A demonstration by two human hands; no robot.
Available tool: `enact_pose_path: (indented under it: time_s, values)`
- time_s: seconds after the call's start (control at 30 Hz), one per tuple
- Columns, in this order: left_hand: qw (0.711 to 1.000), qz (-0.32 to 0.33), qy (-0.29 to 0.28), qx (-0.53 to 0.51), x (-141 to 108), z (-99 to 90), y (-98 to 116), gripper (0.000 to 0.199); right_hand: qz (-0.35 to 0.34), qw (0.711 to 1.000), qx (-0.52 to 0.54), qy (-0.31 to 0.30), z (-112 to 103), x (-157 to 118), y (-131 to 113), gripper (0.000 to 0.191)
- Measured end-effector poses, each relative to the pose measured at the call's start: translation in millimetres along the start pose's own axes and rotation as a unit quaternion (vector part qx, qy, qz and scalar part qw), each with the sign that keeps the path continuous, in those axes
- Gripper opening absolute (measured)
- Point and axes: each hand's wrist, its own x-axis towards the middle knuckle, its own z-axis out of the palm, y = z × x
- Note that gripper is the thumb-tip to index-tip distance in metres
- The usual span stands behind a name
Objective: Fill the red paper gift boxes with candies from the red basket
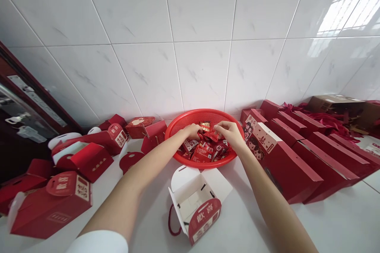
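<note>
A red plastic basket point(230, 161) holds many small wrapped sweets point(204, 152), mostly red, with a gold one near its back. Both of my hands are inside it. My left hand point(192, 131) has its fingers bent down on the sweets at the left; what sits in its fingertips is partly hidden. In a pinch, my right hand point(228, 131) grips a red-wrapped sweet point(213, 136) above the pile. In front of the basket stands an open gift box point(204, 217), white inside and red outside, with its flaps spread and a dark red cord handle at its left.
Red gift boxes point(59, 205) crowd the left side of the white table point(154, 225). Rows of tall red boxes point(285, 166) stand at the right, with pink-red ribbon point(329, 124) and a cardboard box point(335, 104) behind. A tiled wall point(202, 71) rises behind the basket.
</note>
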Motion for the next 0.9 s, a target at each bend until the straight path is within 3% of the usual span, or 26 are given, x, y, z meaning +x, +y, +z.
enact_pose_path:
  time_s: [0.23, 0.4, 0.6, 0.9]
  values:
    - [0.998, -0.013, 0.000, -0.060, 2.1, -2.3, -8.4, 0.027, 0.002, 1.000, -0.003, -0.001, 0.0, 1.2, -0.1, 0.027]
    - [0.990, 0.012, 0.023, -0.141, -3.3, -16.3, -10.2, 0.017, 0.006, 1.000, -0.001, 0.006, -0.2, 1.6, -0.3, 0.025]
    - [0.980, 0.031, 0.061, -0.188, -8.1, -22.7, -6.5, 0.029, 0.021, 1.000, 0.006, 0.021, -0.5, 3.1, 2.1, 0.019]
    - [0.991, 0.014, -0.044, -0.127, -14.7, -15.2, 5.5, 0.017, 0.021, 1.000, 0.011, 0.000, -0.1, 3.1, 4.0, 0.021]
